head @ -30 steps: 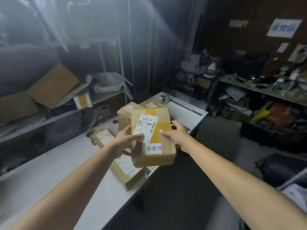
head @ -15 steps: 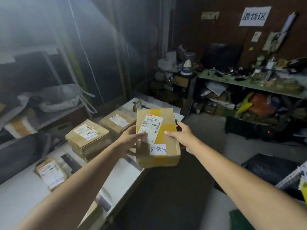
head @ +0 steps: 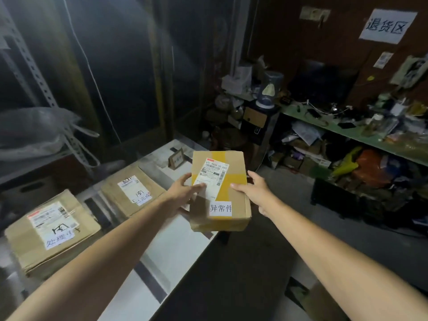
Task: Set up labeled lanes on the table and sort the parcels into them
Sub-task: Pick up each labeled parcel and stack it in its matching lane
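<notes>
At your far left a cardboard box (head: 52,230) lies flat on the white table (head: 183,249), with a shipping label and a handwritten slip on top. A dark tape strip (head: 97,209) on the tabletop separates it from a second box (head: 133,188), labelled the same way. Beyond that, a small cardboard sign (head: 177,159) stands upright near the table's far end. Your left hand (head: 185,191) grips the parcel (head: 220,191) by its left edge, thumb pressed on the shipping label and fingers curled underneath. The parcel, crossed with yellow tape and bearing a white tag (head: 220,208) reading 异常件, is held out over the table's edge. Your right hand (head: 254,191) clasps its right side, thumb on top. On the far right wall hangs a paper sign (head: 386,26), 退货区.
</notes>
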